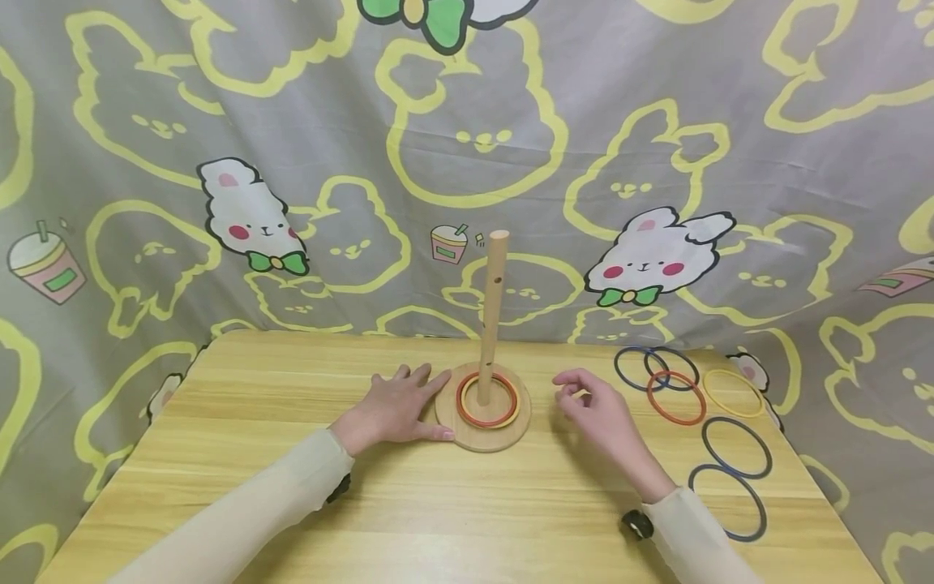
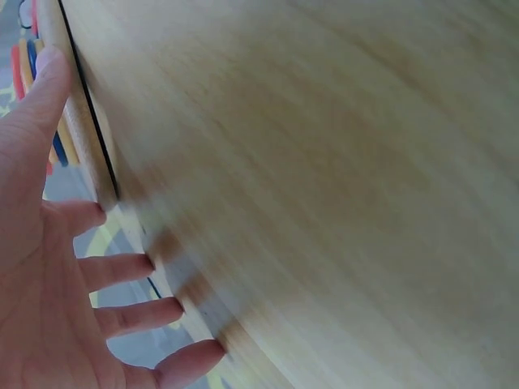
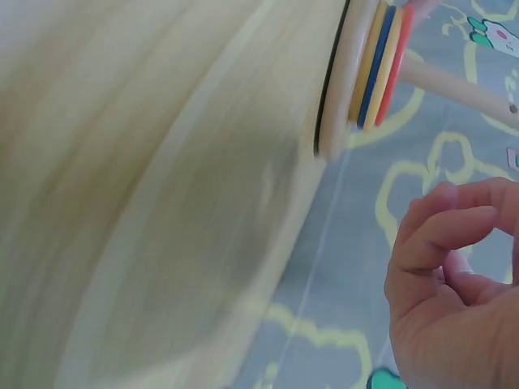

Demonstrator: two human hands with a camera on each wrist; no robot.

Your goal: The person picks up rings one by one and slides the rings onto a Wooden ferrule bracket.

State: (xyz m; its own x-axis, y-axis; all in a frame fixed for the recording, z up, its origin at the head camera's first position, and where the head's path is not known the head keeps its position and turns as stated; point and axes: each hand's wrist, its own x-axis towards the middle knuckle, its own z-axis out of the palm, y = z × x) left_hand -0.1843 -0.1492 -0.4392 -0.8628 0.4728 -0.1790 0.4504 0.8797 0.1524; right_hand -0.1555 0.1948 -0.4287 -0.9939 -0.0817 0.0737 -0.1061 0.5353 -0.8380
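Broadly: grey curtain [image 1: 336,138], yellow animal outlines, hanging beyond the far edge of the wood-grain table [image 1: 438,503]. Ring-toss stand [image 1: 493,308] upright near the middle of the surface, closer to its far edge; round wooden base [image 1: 467,434] below.

My left hand [image 1: 394,410] lies at the base's left side, fingers spread, thumb touching the rim, gripping nothing. My right hand [image 1: 598,410] hovers on the other side, well clear of the peg, fingers loosely curled, nothing in them.

Rings, smallest. Stacked round the peg on the base, by the right wrist view: yellow, blue [image 3: 377,69], yellow, red [image 3: 394,69] outermost. Loose toward the right edge: two overlapping blue rings [image 1: 615,369] near the far edge, a red ring [image 1: 677,422] overlapping both, a yellow ring [image 1: 737,414] by the far right corner, two dark blue rings [image 1: 769,458] meeting nearer me.

Hazards, my judgement: lifting one of the overlapped three could drag its neighbours. My right sleeve [image 1: 689,531] sits against the nearest dark blue ring; an elbow swing might sweep it over the right edge. A hard thumb push could slide the base; a knuckle against the tall peg could tip it.
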